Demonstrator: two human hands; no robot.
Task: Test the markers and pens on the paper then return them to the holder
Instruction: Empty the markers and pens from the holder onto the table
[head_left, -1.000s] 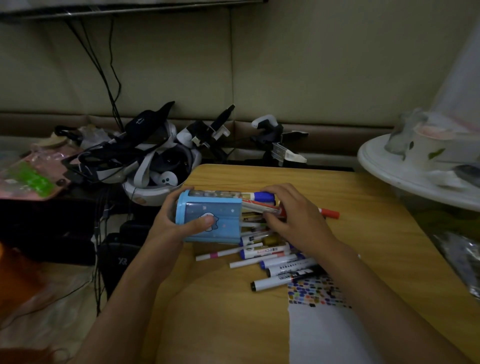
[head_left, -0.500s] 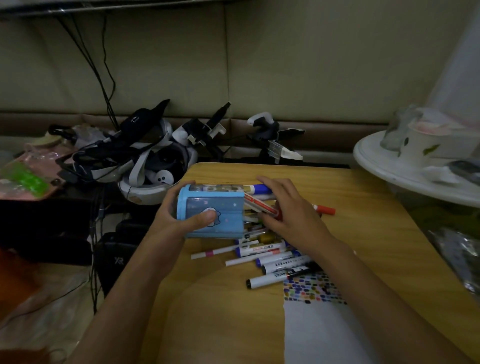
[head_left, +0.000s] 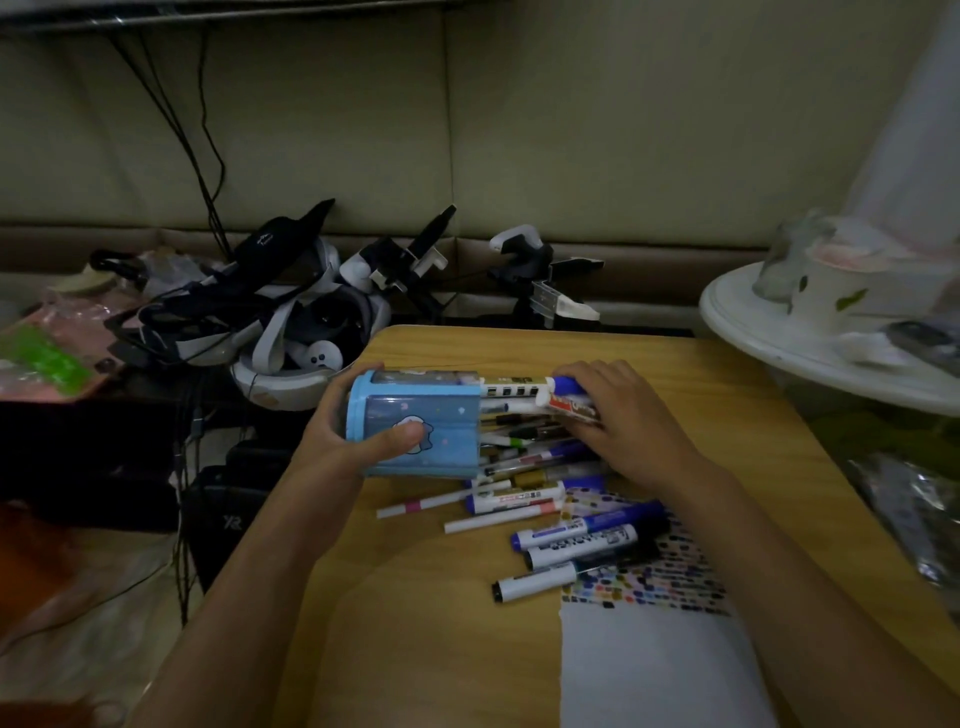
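One head-worn camera looks forward and down, close over the desk (head_left: 675, 374), facing the wall (head_left: 571, 130) at twelve o'clock.

A wooden table (head_left: 415, 623) carried the blue holder (head_left: 415, 423) tipped on its side, loose markers (head_left: 576, 540) scattered beside it, and a white paper (head_left: 654, 670) with colour swatches

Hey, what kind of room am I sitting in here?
Probably a home living space or bedroom used for recording work: a padded wall panel, a small wooden table strewn with markers, and VR headsets piled beside it.
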